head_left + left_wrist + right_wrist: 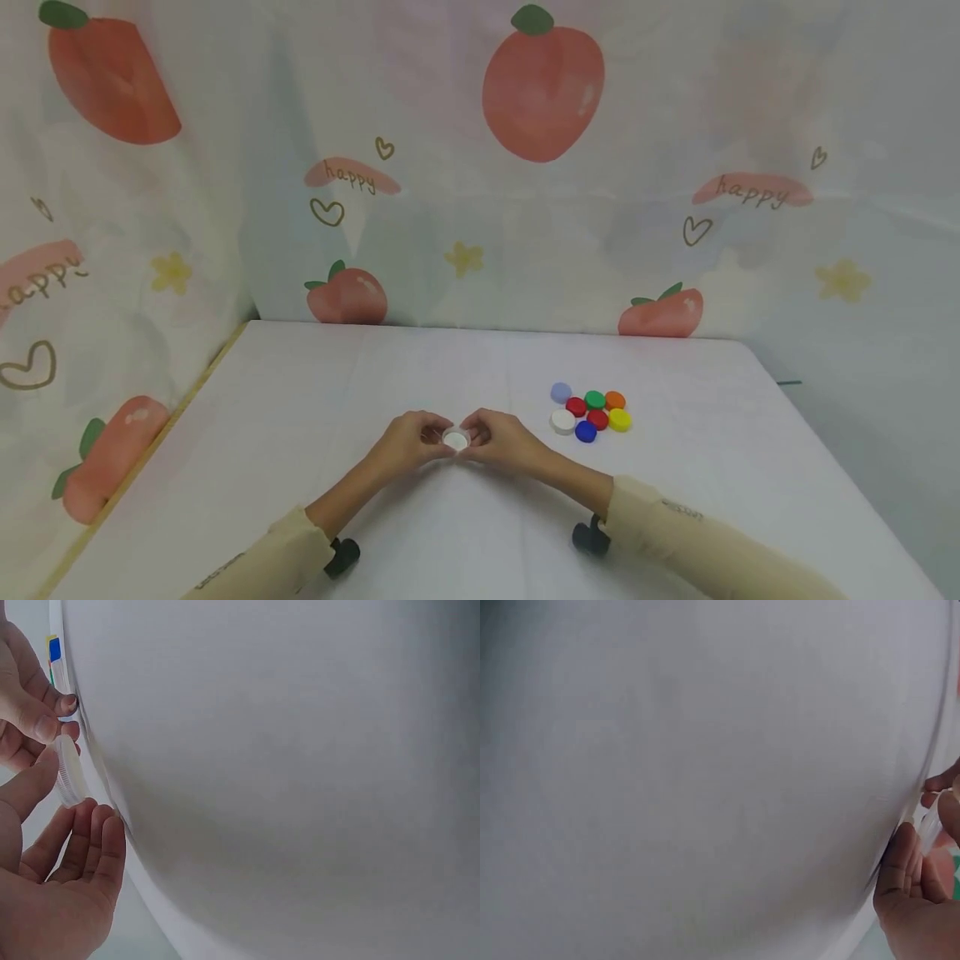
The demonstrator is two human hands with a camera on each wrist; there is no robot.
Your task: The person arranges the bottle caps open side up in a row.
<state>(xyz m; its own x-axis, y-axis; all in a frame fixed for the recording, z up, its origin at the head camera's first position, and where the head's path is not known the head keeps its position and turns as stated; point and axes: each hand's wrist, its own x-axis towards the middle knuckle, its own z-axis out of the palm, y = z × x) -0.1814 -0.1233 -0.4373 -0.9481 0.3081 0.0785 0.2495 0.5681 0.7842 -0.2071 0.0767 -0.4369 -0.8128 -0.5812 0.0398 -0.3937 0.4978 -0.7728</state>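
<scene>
A whitish, see-through bottle cap (456, 439) with a ridged rim is held a little above the white table, its round face towards the head camera. My left hand (408, 443) pinches its left edge between thumb and fingers. From the other side my right hand (506, 442) grips the right edge, thumb in front. The left wrist view shows the ridged side of the cap (69, 772) edge-on, with the left thumb against it. In the right wrist view only a sliver of the cap (930, 829) appears between the fingertips.
Right of the hands lies a group of bottle caps: a white cap (562, 422), a blue cap (586, 432), a yellow cap (619, 420), a green cap (595, 400), an orange cap (615, 401), a lilac cap (561, 392) and two red ones. A patterned curtain (435, 100) hangs behind the table (337, 367).
</scene>
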